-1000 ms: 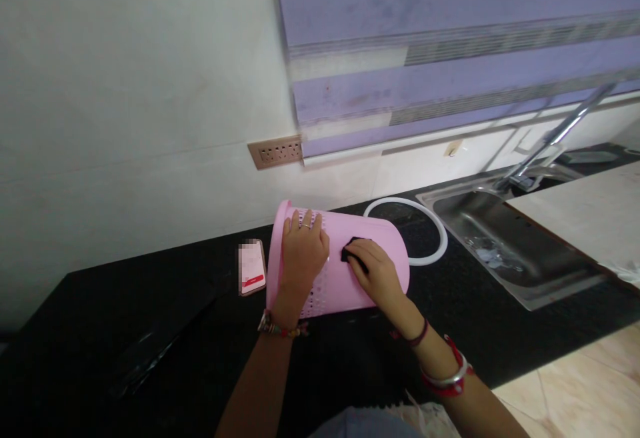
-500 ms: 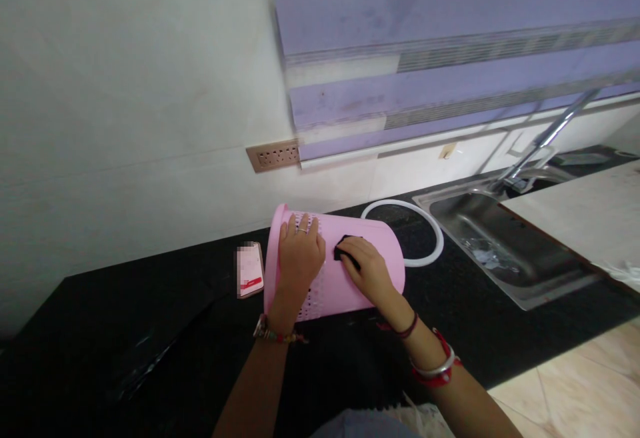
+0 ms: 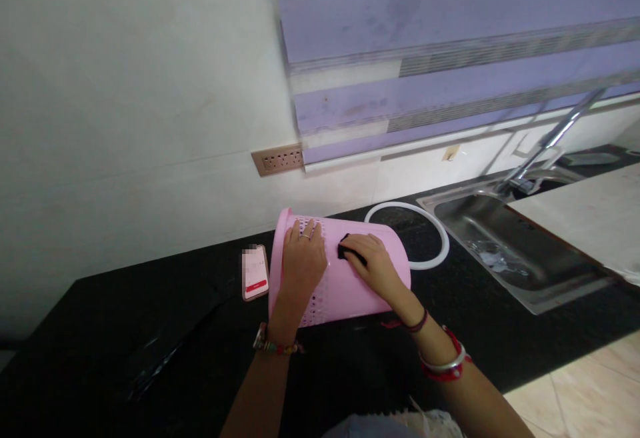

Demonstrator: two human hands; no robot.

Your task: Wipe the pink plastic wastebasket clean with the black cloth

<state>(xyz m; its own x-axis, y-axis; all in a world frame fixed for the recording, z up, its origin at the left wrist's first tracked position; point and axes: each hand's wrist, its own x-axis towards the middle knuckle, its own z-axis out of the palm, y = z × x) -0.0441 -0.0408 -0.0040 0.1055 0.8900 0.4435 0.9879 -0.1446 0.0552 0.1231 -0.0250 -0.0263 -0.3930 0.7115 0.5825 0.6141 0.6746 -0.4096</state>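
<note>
A pink plastic basket [image 3: 345,291] with a band of small holes near its rim lies on its side on the black counter. My left hand [image 3: 304,261] rests on the perforated band beside the rim, fingers spread and pressing from above. Bunched under the curled fingers of my right hand [image 3: 375,265] is a small black cloth [image 3: 350,249], which touches the basket's smooth side. Behind the basket's base, a white plastic ring [image 3: 443,238] lies on the counter, partly hidden by it.
A phone [image 3: 255,271] lies left of the basket rim. Some dark, shiny plastic [image 3: 155,365] is at the left on the black counter [image 3: 465,331]. To the right are a steel sink [image 3: 500,245], a faucet [image 3: 555,135] and a pale board [image 3: 590,218]. A socket strip [image 3: 279,159] is on the wall.
My right hand and the black cloth have shifted slightly along the basket's side, away from the base. My left hand stays on the perforated band. The whole view has drifted a little.
</note>
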